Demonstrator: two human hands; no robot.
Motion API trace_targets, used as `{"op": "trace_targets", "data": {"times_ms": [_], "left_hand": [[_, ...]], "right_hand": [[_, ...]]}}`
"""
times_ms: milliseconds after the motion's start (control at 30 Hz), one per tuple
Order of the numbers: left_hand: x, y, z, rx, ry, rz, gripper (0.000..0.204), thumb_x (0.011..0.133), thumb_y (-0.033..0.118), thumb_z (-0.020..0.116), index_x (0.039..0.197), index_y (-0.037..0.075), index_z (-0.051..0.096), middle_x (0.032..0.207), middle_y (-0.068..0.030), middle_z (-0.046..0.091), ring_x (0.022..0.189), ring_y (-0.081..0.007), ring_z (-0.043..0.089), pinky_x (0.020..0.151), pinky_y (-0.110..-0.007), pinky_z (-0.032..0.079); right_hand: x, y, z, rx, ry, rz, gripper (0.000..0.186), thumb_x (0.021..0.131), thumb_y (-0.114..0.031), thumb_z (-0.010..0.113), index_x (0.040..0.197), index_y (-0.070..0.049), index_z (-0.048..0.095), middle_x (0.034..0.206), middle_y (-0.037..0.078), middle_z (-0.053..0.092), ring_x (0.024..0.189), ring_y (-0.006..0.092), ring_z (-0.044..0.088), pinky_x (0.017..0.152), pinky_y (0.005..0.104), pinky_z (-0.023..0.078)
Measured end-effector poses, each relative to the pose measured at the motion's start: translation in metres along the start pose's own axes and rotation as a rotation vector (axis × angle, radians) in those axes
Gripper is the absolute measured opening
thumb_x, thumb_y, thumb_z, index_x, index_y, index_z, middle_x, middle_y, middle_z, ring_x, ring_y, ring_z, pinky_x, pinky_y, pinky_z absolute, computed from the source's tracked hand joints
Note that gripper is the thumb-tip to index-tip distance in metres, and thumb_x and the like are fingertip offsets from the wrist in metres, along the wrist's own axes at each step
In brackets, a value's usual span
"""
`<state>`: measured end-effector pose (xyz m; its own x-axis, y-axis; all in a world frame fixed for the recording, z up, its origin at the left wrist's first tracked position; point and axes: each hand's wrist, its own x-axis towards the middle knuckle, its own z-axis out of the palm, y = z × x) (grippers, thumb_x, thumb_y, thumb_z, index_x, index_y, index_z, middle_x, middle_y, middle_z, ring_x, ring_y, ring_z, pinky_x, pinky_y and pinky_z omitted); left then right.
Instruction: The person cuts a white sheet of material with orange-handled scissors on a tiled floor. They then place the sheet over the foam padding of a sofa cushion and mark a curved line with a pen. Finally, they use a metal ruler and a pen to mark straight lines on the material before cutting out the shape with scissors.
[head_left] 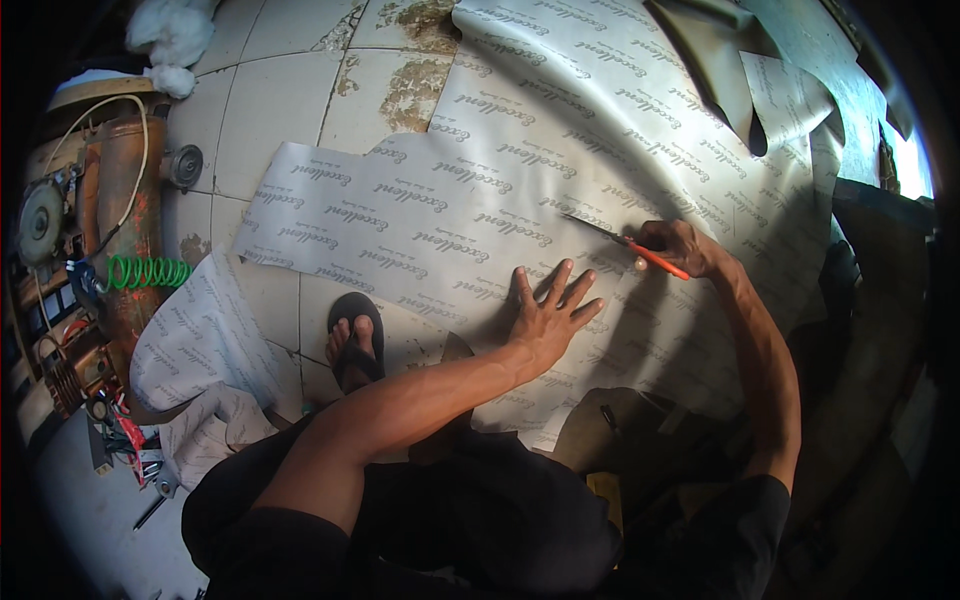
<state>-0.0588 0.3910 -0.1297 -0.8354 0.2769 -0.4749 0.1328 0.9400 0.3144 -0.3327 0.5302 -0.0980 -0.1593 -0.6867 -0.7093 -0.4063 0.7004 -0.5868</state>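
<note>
Head feed, read left to right. At the left edge I have a rusty cylindrical tank (125,190), apparently part of an air compressor; its contents are hidden from me. A green coiled hose (148,272) stands out beside it. Lower left: assorted hand tools (150,468) on the floor, partly too small to identify. Upper left: a clump of white fluffy stuffing (172,38) at the edge of the pale floor tiles (278,105).

Left of centre, a crumpled offcut (205,330) bears dark slanted script in repeating rows. Next to it, a foot in a black flip-flop (350,303).

Across the centre and upper right lies the large pale-backed sheet (400,210), printed with the same script: one bigger word, smaller lettering beneath, repeated throughout. Its upper-right portion is folded over, showing a smooth brown face (700,50).

Grip: the left hand (548,325) is palm down on the sheet at centre, fingers spread, grasping nothing. Right of centre, the right hand (688,248) is closed around the orange handles of scissors (657,259), blades pointing up-left over the sheet. I cannot tell whether the blades are parted.
</note>
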Motion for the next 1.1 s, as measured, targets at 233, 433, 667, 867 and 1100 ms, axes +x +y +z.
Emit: {"op": "trace_targets", "data": {"times_ms": [233, 433, 667, 867, 1100], "left_hand": [[-0.004, -0.006, 0.004, -0.007, -0.018, -0.028, 0.074, 0.097, 0.021, 0.056, 0.164, 0.03, 0.025, 0.174, -0.0106, 0.002, 0.156, -0.0475, 0.001, 0.101, -0.09, 0.024], [-0.003, 0.0, 0.003, 0.014, 0.013, -0.021, 0.074, 0.098, 0.021, 0.055, 0.164, 0.031, 0.025, 0.173, -0.0124, 0.002, 0.156, -0.0481, 0.002, 0.099, -0.091, 0.024], [0.0, 0.003, -0.006, 0.0, -0.009, -0.002, 0.071, 0.099, 0.023, 0.054, 0.164, 0.03, 0.027, 0.174, -0.0112, 0.003, 0.156, -0.0479, 0.001, 0.1, -0.091, 0.023], [-0.006, -0.004, 0.003, 0.017, -0.007, -0.029, 0.07, 0.098, 0.026, 0.055, 0.163, 0.03, 0.03, 0.174, -0.0112, 0.004, 0.156, -0.048, 0.002, 0.099, -0.091, 0.022], [-0.001, 0.001, 0.001, -0.007, 0.002, -0.027, 0.07, 0.099, 0.028, 0.054, 0.164, 0.032, 0.028, 0.173, -0.0106, 0.007, 0.157, -0.0476, 0.0, 0.099, -0.093, 0.018]], "right_hand": [[0.029, -0.007, 0.009, -0.083, -0.013, -0.07, 0.053, 0.086, -0.053, 0.079, 0.098, -0.003, 0.068, 0.072, 0.006, 0.061, 0.069, 0.0178, 0.053, 0.064, 0.0406, 0.043], [0.027, -0.035, 0.007, 0.14, 0.019, -0.037, 0.053, 0.084, -0.053, 0.081, 0.101, -0.004, 0.07, 0.081, 0.009, 0.066, 0.073, 0.0178, 0.06, 0.067, 0.0392, 0.047], [0.035, -0.05, 0.001, 0.067, 0.024, -0.054, 0.054, 0.085, -0.051, 0.082, 0.108, -0.003, 0.073, 0.087, 0.011, 0.073, 0.077, 0.0207, 0.064, 0.071, 0.0392, 0.05], [0.062, -0.057, 0.013, 0.065, -0.038, -0.107, 0.055, 0.083, -0.052, 0.083, 0.108, -0.004, 0.073, 0.086, 0.01, 0.072, 0.077, 0.02, 0.063, 0.072, 0.0394, 0.05], [0.072, -0.072, 0.01, 0.211, -0.043, -0.095, 0.045, 0.087, -0.041, 0.083, 0.111, -0.005, 0.07, 0.082, 0.002, 0.067, 0.079, 0.0119, 0.058, 0.07, 0.0333, 0.046]]}}
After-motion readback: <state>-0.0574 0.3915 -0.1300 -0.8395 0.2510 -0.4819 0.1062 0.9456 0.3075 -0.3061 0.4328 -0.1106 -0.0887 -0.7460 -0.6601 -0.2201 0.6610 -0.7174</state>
